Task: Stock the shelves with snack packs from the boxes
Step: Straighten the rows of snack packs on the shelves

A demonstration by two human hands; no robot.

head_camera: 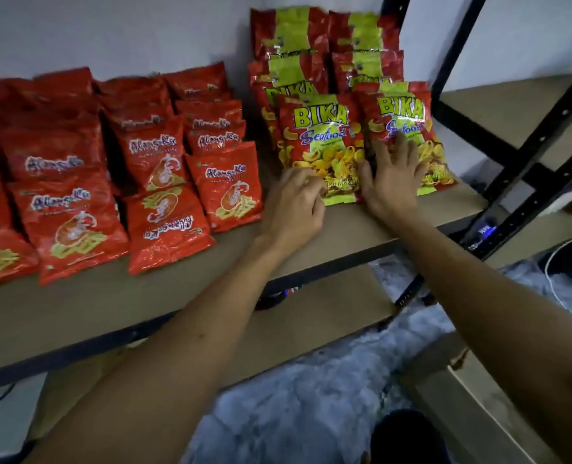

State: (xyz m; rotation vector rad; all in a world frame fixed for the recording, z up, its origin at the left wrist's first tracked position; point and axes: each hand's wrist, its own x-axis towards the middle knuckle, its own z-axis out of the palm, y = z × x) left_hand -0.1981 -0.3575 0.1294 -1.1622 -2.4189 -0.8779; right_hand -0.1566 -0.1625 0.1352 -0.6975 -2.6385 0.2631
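A person's left hand (294,209), fingers curled, pinches the bottom edge of a front Bika Seafood pack (321,145) on the shelf (361,226); the right hand (393,175), fingers spread, presses flat on the neighbouring Bika pack (408,118). Red Alangka packs (164,182) lie left of both hands.

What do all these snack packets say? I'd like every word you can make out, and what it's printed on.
"BIKA": front yellow-and-red snack packs, repeated on the packs behind.
"Seafood": same packs, blue script under the brand.
"Alang-Ka", as best it reads: red prawn snack packs; stylised script, spelling uncertain.
Small print on both kinds of pack: too blurred to read.
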